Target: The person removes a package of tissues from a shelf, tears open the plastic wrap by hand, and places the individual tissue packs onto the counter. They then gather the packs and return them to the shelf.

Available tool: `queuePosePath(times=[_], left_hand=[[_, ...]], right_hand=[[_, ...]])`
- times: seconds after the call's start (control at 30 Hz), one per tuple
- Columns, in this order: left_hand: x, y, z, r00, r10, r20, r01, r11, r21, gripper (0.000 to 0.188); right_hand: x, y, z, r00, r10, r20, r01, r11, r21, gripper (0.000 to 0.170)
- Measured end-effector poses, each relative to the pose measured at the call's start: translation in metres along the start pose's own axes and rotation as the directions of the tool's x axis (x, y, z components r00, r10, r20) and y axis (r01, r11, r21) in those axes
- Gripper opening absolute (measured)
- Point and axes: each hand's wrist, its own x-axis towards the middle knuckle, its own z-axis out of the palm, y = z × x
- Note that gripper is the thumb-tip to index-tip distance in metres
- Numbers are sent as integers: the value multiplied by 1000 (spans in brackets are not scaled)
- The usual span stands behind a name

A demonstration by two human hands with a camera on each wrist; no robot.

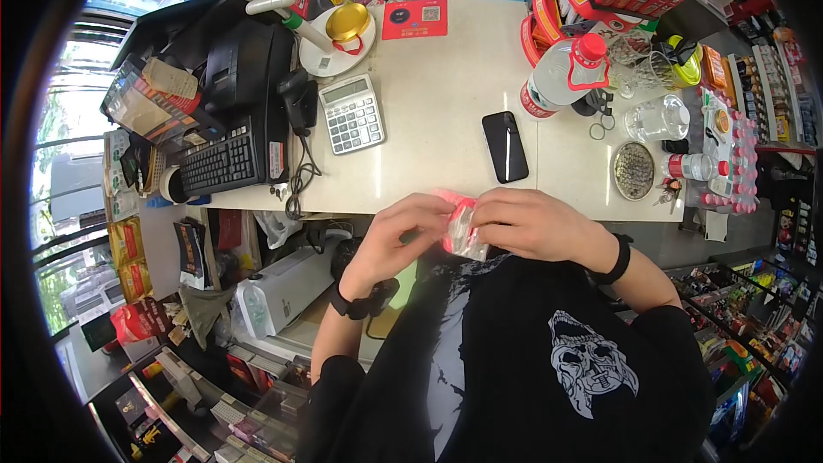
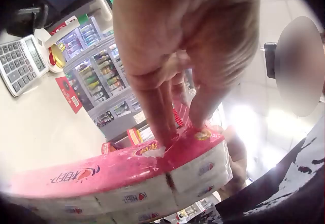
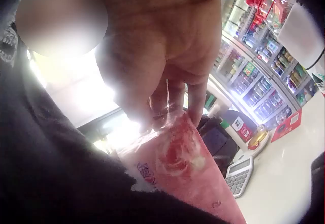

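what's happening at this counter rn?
A person pinches the plastic film of a pink-and-white pack with both the left hand and the right hand, just in front of their body. Whether the film is torn open isn't clear. Beyond the pack, a phone and a calculator lie on the counter, neither being touched.

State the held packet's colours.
The packet is pink on one face, mostly white on the next; clearest in the left wrist view.
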Motion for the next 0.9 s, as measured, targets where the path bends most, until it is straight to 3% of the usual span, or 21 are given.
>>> queuePosePath(times=[0.1, 0.2, 0.4, 0.5, 0.6, 0.7, 0.8, 0.9], left_hand=[[-2, -1, -1, 1000, -13, 3, 13, 1000, 22, 17], [-5, -3, 8, 973, -214, -83, 181, 937, -299, 16], [-11, -30, -3, 999, -11, 44, 15, 995, -98, 13], [-8, -37, -4, 995, 64, 71, -54, 990, -128, 19], [-1, -22, 2, 997, -80, 3, 78, 970, -231, 33], [5, -26, 1, 996, -39, 80, 51, 986, -158, 46], [8, -16, 5, 994, -82, 79, 99, 964, -245, 36], [7, -25, -1, 994, 24, 103, -12, 993, -121, 25]], right_hand=[[2, -2, 2, 1000, 6, -21, -6, 1000, 13, 16], [2, -5, -1, 1000, 29, 12, -29, 999, 44, 19], [-2, -4, 0, 999, 27, 43, -28, 999, 32, 21], [-2, -6, -1, 998, 52, 45, -54, 997, 57, 25], [-4, -4, -1, 995, 68, 67, -71, 997, 41, 27], [-4, -5, -2, 995, 82, 61, -85, 996, 41, 28], [-5, -4, -1, 995, 80, 62, -82, 996, 39, 29], [-6, -6, -2, 995, 83, 57, -85, 995, 46, 28]])
